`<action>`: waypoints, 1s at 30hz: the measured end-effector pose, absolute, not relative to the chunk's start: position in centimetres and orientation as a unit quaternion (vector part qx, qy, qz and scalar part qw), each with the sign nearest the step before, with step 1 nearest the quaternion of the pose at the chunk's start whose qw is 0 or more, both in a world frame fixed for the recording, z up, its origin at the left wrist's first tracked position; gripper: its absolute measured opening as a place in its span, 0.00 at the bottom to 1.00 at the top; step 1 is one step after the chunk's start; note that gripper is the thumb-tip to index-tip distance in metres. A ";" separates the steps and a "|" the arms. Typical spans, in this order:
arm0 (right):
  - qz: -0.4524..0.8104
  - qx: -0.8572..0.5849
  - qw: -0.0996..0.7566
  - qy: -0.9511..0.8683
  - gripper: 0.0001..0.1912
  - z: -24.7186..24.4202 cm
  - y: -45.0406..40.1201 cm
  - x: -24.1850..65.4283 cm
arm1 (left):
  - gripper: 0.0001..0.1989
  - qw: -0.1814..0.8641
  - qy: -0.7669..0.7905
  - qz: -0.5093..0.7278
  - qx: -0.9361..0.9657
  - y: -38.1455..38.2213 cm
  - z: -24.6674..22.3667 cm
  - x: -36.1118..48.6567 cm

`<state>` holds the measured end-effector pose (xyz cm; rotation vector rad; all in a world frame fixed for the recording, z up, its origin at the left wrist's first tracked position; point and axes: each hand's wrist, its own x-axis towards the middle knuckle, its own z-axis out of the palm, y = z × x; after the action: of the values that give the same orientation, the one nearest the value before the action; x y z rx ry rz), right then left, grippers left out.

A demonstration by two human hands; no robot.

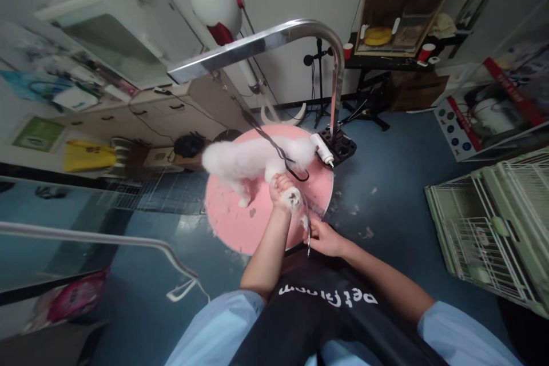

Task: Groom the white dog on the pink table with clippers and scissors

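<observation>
Clamped the left hand point(281, 187) around the raised paw point(294, 199) of the white dog point(249, 157) on the pink table point(227, 229), and closed the right hand point(326, 239), apart, on a metal tool point(309, 245). Seemed soft, light and likely to wriggle; called for gentle support above the paw.

metal bar point(257, 43) overhead, room over near tabletop point(240, 231)
</observation>
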<state>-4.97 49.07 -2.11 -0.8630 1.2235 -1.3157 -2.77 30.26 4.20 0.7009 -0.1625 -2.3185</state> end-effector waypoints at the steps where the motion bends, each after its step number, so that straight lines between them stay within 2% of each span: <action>1: -0.546 -0.383 0.531 0.524 0.14 -2.0 49.0 -5.2 | 0.22 0.352 -0.060 -0.894 0.270 30.2 4.2 -2.8; 7: -0.505 -0.409 0.452 0.611 0.08 -2.7 48.4 -5.4 | 0.22 0.364 -0.094 -0.885 0.274 29.6 4.4 -3.4; 12: -0.393 -0.422 0.227 0.785 0.07 -5.8 47.5 -3.7 | 0.23 0.381 -0.112 -0.875 0.278 28.5 4.6 -4.6; 16: -0.386 -0.430 0.049 0.815 0.14 -6.8 44.6 -4.1 | 0.23 0.389 -0.122 -0.875 0.260 27.7 4.5 -5.4; 18: -0.385 -0.425 -0.006 0.819 0.15 -6.4 43.0 -4.8 | 0.23 0.405 -0.108 -0.869 0.263 27.3 4.5 -5.7; 20: -0.372 -0.426 -0.023 0.824 0.14 -5.8 41.9 -5.5 | 0.23 0.418 -0.090 -0.863 0.270 27.1 4.5 -5.9; 23: -0.335 -0.405 -0.003 0.851 0.10 -5.4 41.4 -5.7 | 0.23 0.417 -0.083 -0.860 0.281 27.0 4.5 -6.0; 30: -0.274 -0.385 0.041 0.880 0.13 -6.2 43.3 -5.1 | 0.23 0.403 -0.095 -0.864 0.288 27.1 4.5 -5.6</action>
<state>-5.09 43.35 -6.21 -1.1781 2.6956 -0.8404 -5.60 27.07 4.53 0.7275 -0.2397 -2.1817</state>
